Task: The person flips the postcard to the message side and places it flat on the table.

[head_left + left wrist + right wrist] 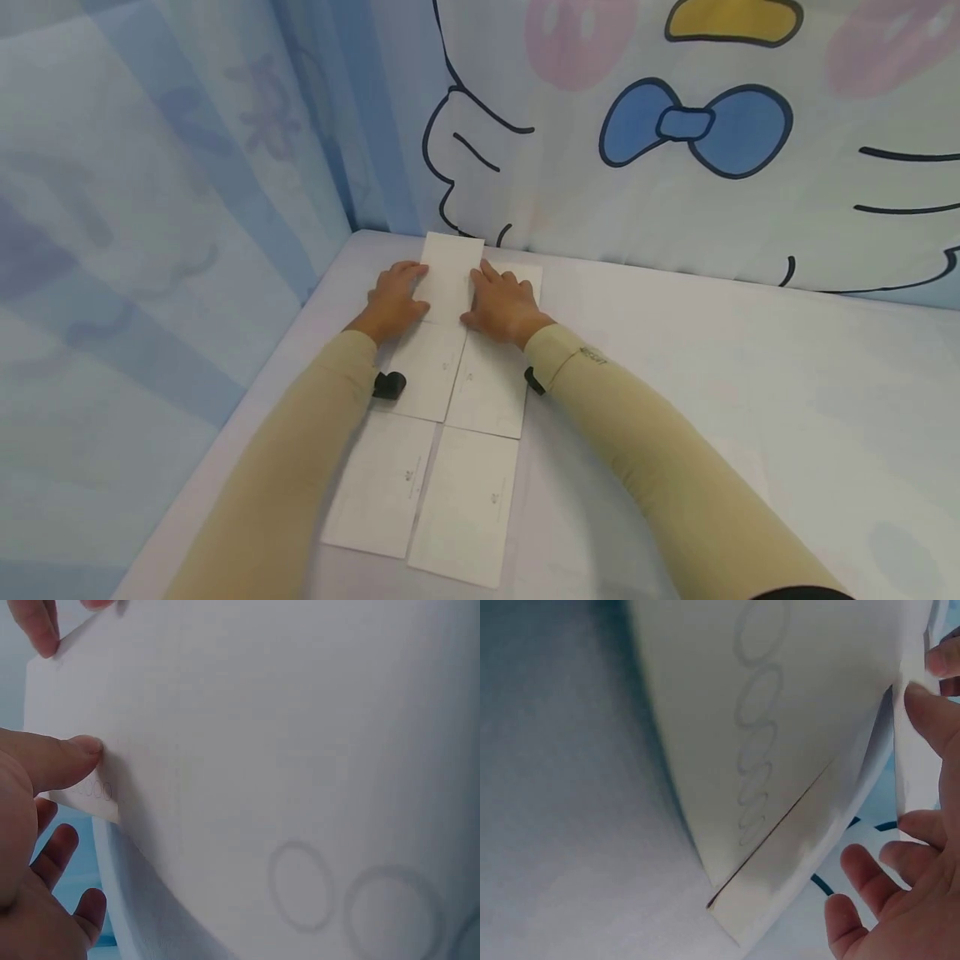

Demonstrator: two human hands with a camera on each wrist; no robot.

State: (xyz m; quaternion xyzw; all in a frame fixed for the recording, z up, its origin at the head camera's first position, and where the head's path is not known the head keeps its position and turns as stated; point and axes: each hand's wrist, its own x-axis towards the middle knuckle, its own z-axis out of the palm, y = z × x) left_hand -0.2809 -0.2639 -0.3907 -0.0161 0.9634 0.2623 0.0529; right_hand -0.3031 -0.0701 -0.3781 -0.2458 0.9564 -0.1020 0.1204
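A white envelope (450, 279) lies at the far end of two columns of similar envelopes, its top edge reaching the curtain's foot. My left hand (396, 298) holds its left edge with thumb and fingers. On its right edge my right hand (504, 302) has its thumb and fingertips, the palm covering part of another envelope (531, 277). In the left wrist view the left thumb (71, 759) lies on the paper near a row of printed circles. The right wrist view shows the right hand (922, 847) at a paper edge, some fingers loosely bent.
Nearer me, several envelopes lie flat with small print, among them a middle left one (427, 371), a middle right one (487, 387) and the front pair, left (378, 487) and right (465, 508). A white tabletop (712, 433) extends right. Printed curtains (690, 208) border the back and left.
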